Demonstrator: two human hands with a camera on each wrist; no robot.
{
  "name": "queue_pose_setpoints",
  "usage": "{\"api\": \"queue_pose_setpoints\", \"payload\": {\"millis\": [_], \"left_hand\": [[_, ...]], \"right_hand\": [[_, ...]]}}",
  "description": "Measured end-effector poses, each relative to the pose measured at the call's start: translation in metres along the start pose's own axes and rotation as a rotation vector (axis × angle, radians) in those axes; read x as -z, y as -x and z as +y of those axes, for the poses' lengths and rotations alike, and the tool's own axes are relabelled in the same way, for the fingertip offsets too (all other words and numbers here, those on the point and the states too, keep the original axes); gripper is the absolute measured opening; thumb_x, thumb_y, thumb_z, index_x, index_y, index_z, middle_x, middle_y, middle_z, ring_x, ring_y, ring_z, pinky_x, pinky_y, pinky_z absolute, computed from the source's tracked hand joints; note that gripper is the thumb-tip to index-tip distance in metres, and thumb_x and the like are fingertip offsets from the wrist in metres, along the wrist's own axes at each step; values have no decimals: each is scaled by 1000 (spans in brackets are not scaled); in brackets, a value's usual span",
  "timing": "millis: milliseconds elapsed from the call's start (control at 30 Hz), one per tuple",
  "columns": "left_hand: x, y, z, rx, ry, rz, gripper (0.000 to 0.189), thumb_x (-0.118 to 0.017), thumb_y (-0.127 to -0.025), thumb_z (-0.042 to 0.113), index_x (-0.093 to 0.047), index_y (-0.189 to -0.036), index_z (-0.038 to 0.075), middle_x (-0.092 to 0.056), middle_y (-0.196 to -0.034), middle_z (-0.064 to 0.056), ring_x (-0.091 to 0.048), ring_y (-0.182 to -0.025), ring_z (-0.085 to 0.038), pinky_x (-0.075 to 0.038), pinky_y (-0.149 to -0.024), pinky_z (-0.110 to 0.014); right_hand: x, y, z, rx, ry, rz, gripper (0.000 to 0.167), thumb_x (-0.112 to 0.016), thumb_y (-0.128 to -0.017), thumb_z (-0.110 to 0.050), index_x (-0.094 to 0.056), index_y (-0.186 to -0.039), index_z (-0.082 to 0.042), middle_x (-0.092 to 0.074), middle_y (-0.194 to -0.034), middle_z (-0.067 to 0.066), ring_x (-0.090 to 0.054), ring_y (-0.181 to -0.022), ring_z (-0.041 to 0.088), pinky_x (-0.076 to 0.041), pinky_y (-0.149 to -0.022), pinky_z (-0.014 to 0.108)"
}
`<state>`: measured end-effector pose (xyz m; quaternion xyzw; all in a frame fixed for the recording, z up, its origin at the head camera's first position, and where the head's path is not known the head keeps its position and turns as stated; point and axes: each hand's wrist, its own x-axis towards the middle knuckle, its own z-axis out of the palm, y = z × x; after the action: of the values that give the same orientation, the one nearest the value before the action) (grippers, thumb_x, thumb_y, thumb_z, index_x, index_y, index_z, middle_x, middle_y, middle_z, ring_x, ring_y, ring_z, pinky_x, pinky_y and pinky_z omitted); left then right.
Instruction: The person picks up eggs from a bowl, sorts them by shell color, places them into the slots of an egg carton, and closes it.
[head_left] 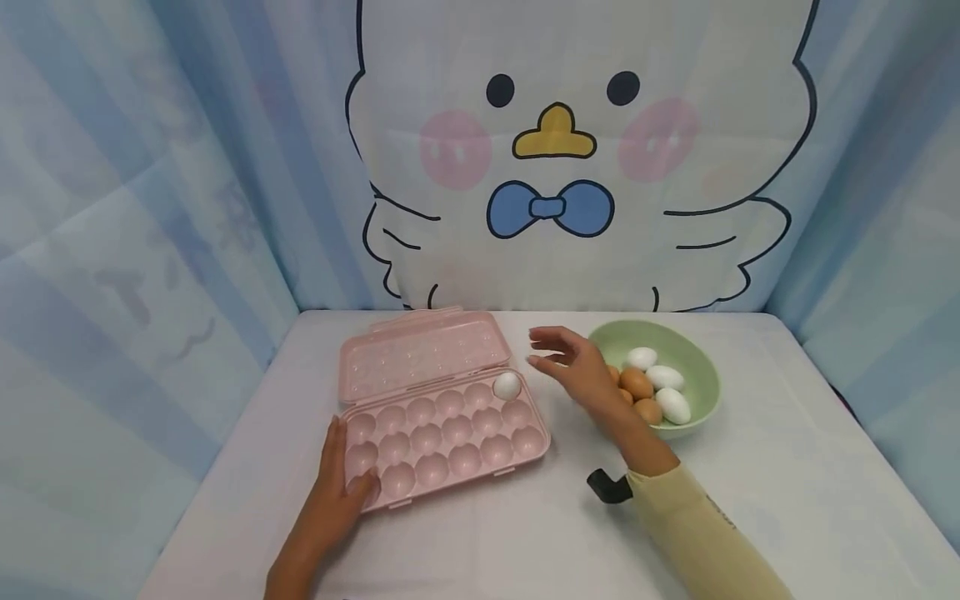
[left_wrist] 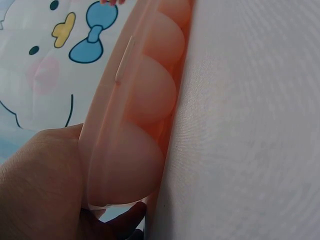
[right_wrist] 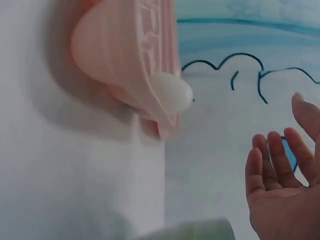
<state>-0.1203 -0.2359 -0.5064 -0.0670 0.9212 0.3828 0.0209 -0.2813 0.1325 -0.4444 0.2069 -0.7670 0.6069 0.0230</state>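
Observation:
A pink plastic egg box [head_left: 450,442] lies opened on the table, its lid [head_left: 423,354] folded back. One white egg [head_left: 507,385] sits in the far right cup; in the right wrist view the same egg [right_wrist: 171,93] bulges above the rim. My left hand [head_left: 333,492] grips the box's near left corner, thumb over the front cup and fingers along the left side. Between the box and a green bowl [head_left: 705,392], my right hand [head_left: 573,367] hovers with loosely bent fingers and nothing in them. White eggs [head_left: 665,377] and brown eggs [head_left: 636,383] fill part of the bowl.
A white cloth covers the table [head_left: 480,550]. Behind it hangs a curtain [head_left: 555,275] with a cartoon bird, and pale blue curtains [head_left: 135,292] flank both sides. A black piece [head_left: 609,487] sticks out near the right sleeve [head_left: 690,525].

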Motion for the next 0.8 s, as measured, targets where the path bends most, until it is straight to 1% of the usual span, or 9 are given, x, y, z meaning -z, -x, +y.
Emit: {"api": "queue_pose_setpoints", "payload": {"millis": [100,200,267,333,400,500,600,667,800], "left_hand": [[1,-1,-1,-30,5,2,90,-53,-102,29,8,-166,13,13,-172,-12,0,-155,-43,-13,-118,-63],[5,-3,-2,-63,2,13,90,-54,-103,29,8,-166,13,13,-172,-12,-1,-154,-45,-14,-118,-65],[9,-4,-2,-70,-9,17,90,-54,-103,30,9,-166,14,13,-172,-12,-2,-154,-46,-14,-117,-66],[12,-5,-1,-64,-18,15,90,-53,-103,31,10,-166,15,14,-172,-12,-2,-154,-46,-14,-117,-66],[14,-5,-1,-55,-26,11,90,-53,-104,32,10,-166,16,14,-172,-12,-3,-154,-46,-14,-117,-66],[14,-3,-1,-38,-31,3,91,-53,-103,32,11,-166,15,15,-172,-12,-3,-154,-47,-14,-116,-66],[12,-2,-2,-20,-20,-5,91,-53,-103,32,11,-166,16,15,-172,-12,-2,-154,-47,-14,-116,-66],[8,-1,-2,-3,-1,-15,91,-53,-103,32,12,-166,18,17,-172,-10,0,-154,-46,-13,-117,-65],[0,0,-3,16,33,-31,93,-53,-102,32,13,-166,20,19,-171,-7,2,-155,-44,-12,-117,-64]], "right_hand": [[30,4,-6,-72,26,29,45,-77,-96,-23,-64,-136,-5,-64,-134,14,-61,-123,26,-50,-101,30],[62,7,-4,-154,85,35,48,-75,-97,-31,-64,-137,-7,-64,-136,13,-59,-125,25,-45,-108,37],[82,8,2,-205,131,32,50,-74,-98,-34,-64,-138,-5,-63,-137,14,-58,-128,28,-43,-110,44],[99,10,9,-242,192,34,51,-73,-99,-34,-63,-139,-4,-63,-138,16,-56,-130,31,-42,-110,49],[114,11,16,-275,213,49,52,-72,-99,-31,-61,-140,-1,-62,-139,19,-55,-131,34,-41,-110,51],[129,11,26,-334,212,73,53,-72,-100,-30,-60,-142,0,-60,-140,21,-53,-132,34,-38,-113,51],[137,9,35,-387,193,89,52,-72,-100,-26,-59,-142,1,-59,-142,22,-50,-133,33,-35,-115,49],[141,7,40,-411,198,85,52,-73,-99,-22,-58,-143,3,-58,-143,24,-50,-132,34,-36,-114,48],[146,6,46,-442,227,45,52,-74,-98,-16,-57,-142,6,-56,-143,26,-53,-130,37,-41,-109,44]]}}
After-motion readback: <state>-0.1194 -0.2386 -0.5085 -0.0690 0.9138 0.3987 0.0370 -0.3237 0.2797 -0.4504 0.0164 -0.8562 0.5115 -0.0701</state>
